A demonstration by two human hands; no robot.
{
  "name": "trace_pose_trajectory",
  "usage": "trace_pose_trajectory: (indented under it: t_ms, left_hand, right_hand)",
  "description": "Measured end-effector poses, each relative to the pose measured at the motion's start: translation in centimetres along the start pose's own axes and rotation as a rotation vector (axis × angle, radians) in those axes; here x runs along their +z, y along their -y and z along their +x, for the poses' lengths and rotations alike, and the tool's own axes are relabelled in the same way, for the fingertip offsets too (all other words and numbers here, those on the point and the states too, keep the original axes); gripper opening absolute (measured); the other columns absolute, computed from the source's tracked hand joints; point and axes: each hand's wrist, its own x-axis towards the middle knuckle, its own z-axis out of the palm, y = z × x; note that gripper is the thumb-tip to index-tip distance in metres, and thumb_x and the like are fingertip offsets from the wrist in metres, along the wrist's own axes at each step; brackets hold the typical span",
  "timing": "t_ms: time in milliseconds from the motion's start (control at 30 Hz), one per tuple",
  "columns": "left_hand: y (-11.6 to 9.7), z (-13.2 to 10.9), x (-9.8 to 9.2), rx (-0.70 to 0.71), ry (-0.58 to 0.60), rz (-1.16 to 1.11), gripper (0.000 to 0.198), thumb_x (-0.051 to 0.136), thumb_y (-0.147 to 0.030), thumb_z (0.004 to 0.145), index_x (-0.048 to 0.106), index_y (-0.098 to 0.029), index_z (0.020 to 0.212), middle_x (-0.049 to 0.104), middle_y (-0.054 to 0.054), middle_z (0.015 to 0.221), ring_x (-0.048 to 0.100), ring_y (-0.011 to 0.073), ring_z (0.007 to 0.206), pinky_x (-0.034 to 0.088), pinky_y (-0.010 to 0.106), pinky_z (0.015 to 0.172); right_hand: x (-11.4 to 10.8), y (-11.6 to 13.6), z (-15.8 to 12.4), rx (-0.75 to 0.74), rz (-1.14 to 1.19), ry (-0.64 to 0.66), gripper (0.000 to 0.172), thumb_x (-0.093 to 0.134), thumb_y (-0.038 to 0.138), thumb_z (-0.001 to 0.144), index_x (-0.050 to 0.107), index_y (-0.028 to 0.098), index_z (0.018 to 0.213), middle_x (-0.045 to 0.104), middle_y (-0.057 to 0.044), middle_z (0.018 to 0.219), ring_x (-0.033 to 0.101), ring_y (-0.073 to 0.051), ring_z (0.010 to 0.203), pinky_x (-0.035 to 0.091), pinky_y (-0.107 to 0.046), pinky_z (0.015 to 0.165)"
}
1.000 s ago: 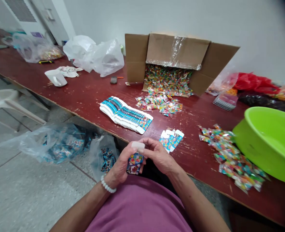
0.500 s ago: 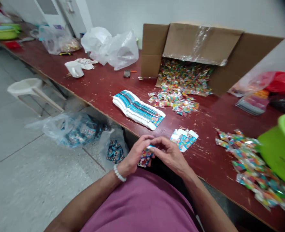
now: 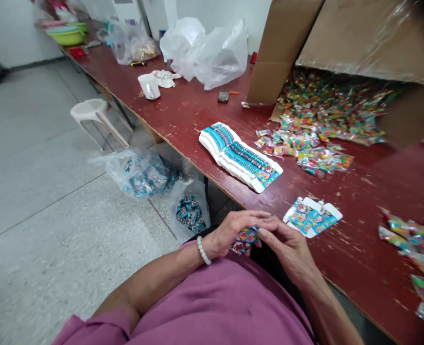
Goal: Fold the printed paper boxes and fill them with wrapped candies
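A small printed candy box (image 3: 246,236), blue with colourful pictures, is held between my two hands close to my body. My left hand (image 3: 229,232), with a pale bead bracelet at the wrist, curls round its left side and top. From the right, my right hand (image 3: 287,242) grips the box's edge, thumb in front. The underside of the box is hidden by my fingers. Just beyond my right hand, a few flat unfolded boxes (image 3: 312,216) lie on the table. Farther back is a long fanned stack of flat boxes (image 3: 238,155).
Wrapped candies (image 3: 305,146) spill from a large cardboard box (image 3: 283,52) on the red table (image 3: 183,124). More wrapped candies (image 3: 413,239) lie at right. Plastic bags (image 3: 212,52) and a white mug (image 3: 149,87) stand farther back. Bags of blue packs (image 3: 190,213) and a stool (image 3: 93,110) are on the floor.
The view has swung left, so everything sits farther right in the picture. My hands still hold the box; its top end, white before, is now covered by my fingers.
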Motion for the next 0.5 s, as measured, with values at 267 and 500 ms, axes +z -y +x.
trace_pose_trajectory:
  t_ms: [267,500]
  left_hand:
    - [-0.6,-0.6,-1.8,0.154,-0.205,0.025,0.04,0.061,-0.029,0.073,0.068,-0.015,0.111,0.068,0.004,0.074,0.063,0.0148,0.059,0.048,0.023,0.054]
    - [-1.1,0.2,-11.8,0.37,-0.751,0.618,0.052,0.044,-0.043,0.084,0.056,-0.015,0.126,0.069,0.004,0.077,0.065,0.0189,0.063,0.053,0.03,0.061]
  right_hand:
    - [2.1,-0.7,-0.4,-0.266,-0.398,0.008,0.037,0.074,0.028,0.084,0.067,0.031,0.12,0.057,-0.009,0.127,0.058,-0.027,0.116,0.049,-0.043,0.096]
    - [-2.7,0.9,-0.3,-0.265,-0.532,-0.317,0.021,0.064,0.032,0.092,0.066,0.027,0.112,0.061,-0.009,0.119,0.061,-0.019,0.085,0.054,-0.037,0.074]
